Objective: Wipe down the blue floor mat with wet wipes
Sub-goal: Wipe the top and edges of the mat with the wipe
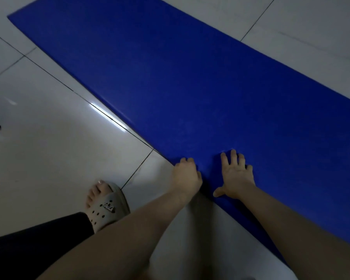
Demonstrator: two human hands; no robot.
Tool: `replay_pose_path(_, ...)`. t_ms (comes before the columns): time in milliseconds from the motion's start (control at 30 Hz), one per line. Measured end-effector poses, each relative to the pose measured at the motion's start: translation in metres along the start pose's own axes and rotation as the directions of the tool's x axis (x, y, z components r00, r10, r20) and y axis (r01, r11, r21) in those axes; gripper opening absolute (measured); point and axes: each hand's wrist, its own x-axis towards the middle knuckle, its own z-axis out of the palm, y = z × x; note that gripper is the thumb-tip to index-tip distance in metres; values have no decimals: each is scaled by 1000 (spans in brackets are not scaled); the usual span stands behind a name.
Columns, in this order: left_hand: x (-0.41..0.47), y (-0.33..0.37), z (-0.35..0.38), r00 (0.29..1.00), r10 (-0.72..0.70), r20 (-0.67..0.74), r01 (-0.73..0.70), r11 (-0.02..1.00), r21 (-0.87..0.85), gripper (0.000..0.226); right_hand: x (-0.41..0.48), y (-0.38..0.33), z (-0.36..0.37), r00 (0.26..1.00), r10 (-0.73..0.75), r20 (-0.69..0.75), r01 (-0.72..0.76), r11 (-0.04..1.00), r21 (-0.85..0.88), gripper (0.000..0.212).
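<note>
The one head view looks steeply down, close over the blue mat [190, 81] and tiled floor [49, 138].

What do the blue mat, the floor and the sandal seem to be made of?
The blue mat looks like foam or rubber, matte: flat, almost no glare. The floor looks like glazed ceramic tile, glossy: dark grout lines, a bright reflection. The sandal is likely moulded soft plastic or foam, beige and matte: punched round holes.
</note>
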Motion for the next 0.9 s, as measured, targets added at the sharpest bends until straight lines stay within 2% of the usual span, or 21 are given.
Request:
replay_pose_path(100,-3,4,-2,999,-32,26,34,996,-84,12,0,2,1,1000,-8,-16,9,1000,5,146)
replay_pose_path(233,-9,8,-3,977,-109,181,161,939,-304,11,-2,5,2,999,-33,-2,33,999,31,144)
replay_pose_path(333,-15,10,1,963,-220,156,263,888,-376,15,-9,7,8,999,-42,-15,43,996,80,135)
replay_pose_path(400,-17,14,1,916,-373,150,399,800,-449,3,-18,5,14,999,-42,-28,45,992,119,126)
replay_pose_path(467,-16,19,-1,836,-488,249,539,650,-535,14,-30,1,22,1000,-25,-16,27,988,149,121)
replay_pose_path(533,-9,18,-7,790,-474,389,602,480,-638,7,-47,0,31,999,32,22,-35,990,133,123)
replay_pose_path(600,-3,14,-16,755,-439,488,638,319,-700,19,-63,2,45,990,120,67,-126,988,92,123)
replay_pose_path(667,1,8,-30,707,-393,588,688,190,-700,22,-82,7,61,973,211,93,-217,975,52,117)
replay_pose_path(767,-2,7,-38,688,-360,630,710,155,-687,23,-101,26,77,963,266,48,-266,964,-4,110)
replay_pose_path(900,5,21,-43,750,-305,587,649,161,-744,24,-102,42,70,980,175,-93,-175,985,6,100)
